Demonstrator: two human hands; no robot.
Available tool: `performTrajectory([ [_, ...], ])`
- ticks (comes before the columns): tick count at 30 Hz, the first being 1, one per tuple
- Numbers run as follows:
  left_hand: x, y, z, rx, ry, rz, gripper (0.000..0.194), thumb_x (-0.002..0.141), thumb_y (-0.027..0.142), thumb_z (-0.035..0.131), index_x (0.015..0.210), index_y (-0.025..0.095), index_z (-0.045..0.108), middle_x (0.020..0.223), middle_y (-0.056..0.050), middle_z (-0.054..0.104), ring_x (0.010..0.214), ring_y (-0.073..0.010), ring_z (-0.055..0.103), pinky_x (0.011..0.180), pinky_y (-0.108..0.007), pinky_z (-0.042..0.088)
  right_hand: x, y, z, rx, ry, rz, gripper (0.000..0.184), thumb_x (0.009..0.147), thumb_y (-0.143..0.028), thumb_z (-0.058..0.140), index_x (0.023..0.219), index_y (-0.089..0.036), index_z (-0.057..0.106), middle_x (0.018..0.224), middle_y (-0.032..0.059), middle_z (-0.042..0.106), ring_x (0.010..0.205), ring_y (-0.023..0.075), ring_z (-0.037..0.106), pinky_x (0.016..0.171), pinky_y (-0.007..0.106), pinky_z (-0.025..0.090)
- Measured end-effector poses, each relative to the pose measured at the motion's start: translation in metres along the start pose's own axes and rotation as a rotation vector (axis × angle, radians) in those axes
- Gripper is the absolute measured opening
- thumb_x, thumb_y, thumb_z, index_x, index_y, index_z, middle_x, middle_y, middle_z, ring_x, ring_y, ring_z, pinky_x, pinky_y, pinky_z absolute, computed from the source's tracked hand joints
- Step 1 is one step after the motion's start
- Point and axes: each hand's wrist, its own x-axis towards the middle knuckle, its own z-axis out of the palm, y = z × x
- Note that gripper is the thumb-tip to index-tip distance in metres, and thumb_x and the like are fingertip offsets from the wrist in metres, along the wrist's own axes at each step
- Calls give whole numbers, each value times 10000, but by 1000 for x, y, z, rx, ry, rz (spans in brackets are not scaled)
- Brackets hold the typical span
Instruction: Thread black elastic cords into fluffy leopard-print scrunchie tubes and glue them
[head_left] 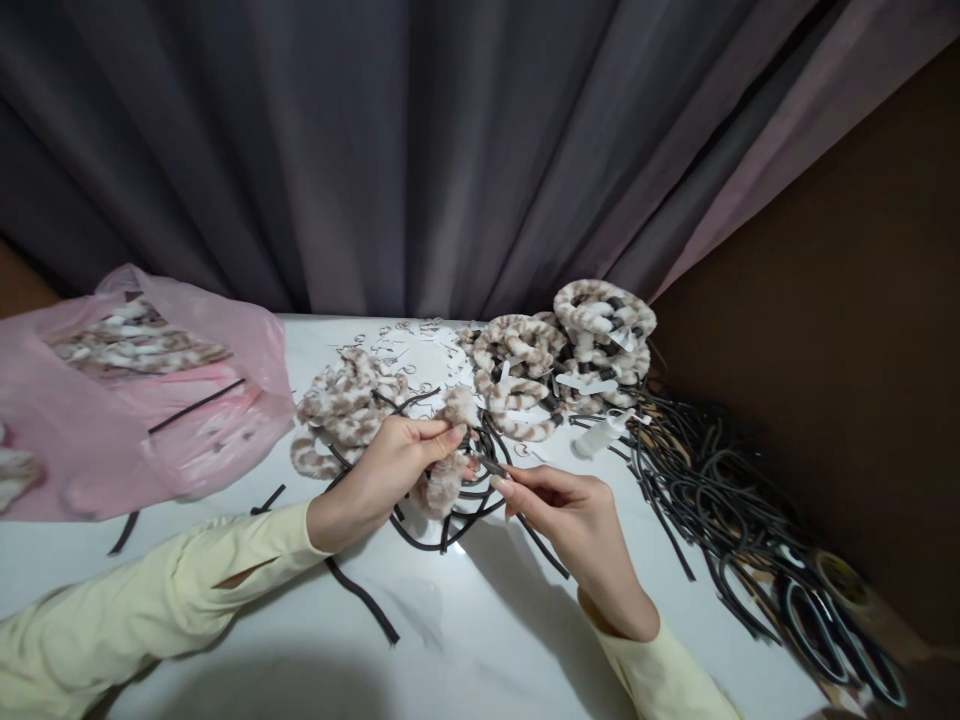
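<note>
My left hand (pixel 394 468) is closed round a fuzzy beige-and-white sleeve (pixel 448 470) that sits on a black headband. My right hand (pixel 564 505) pinches the dark end of that headband (pixel 491 464) just beside the sleeve's opening. Both hands hover low over the white table (pixel 465 620). Under them lie several bare black headbands (pixel 450 520) in a loose tangle. Loose fuzzy sleeves (pixel 345 405) lie just behind my left hand.
A pink plastic bag (pixel 150 400) holding more fuzzy pieces sits at the left. Finished fuzzy headbands (pixel 570 350) are stacked at the back. A big heap of black headbands (pixel 705 480) and scissors (pixel 832 625) lie at the right. A dark curtain (pixel 420 150) hangs behind.
</note>
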Motion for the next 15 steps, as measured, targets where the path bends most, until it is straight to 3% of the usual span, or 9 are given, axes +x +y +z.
performTrajectory([
  [9, 1, -6, 1, 46, 10, 32, 357, 777, 424, 576, 608, 116, 637, 590, -26, 624, 519, -98, 481, 510, -201, 339, -7, 3, 8, -243, 94, -247, 238, 762, -329, 638, 719, -107, 713, 519, 27, 606, 447, 82, 443, 431, 192, 383],
  [15, 0, -2, 2, -71, 4, -50, 349, 734, 444, 629, 620, 114, 638, 585, -40, 646, 520, -105, 530, 510, -194, 379, -3, 3, -4, -295, 128, -330, 210, 753, -319, 657, 731, -118, 713, 558, 35, 633, 455, 92, 465, 444, 201, 401],
])
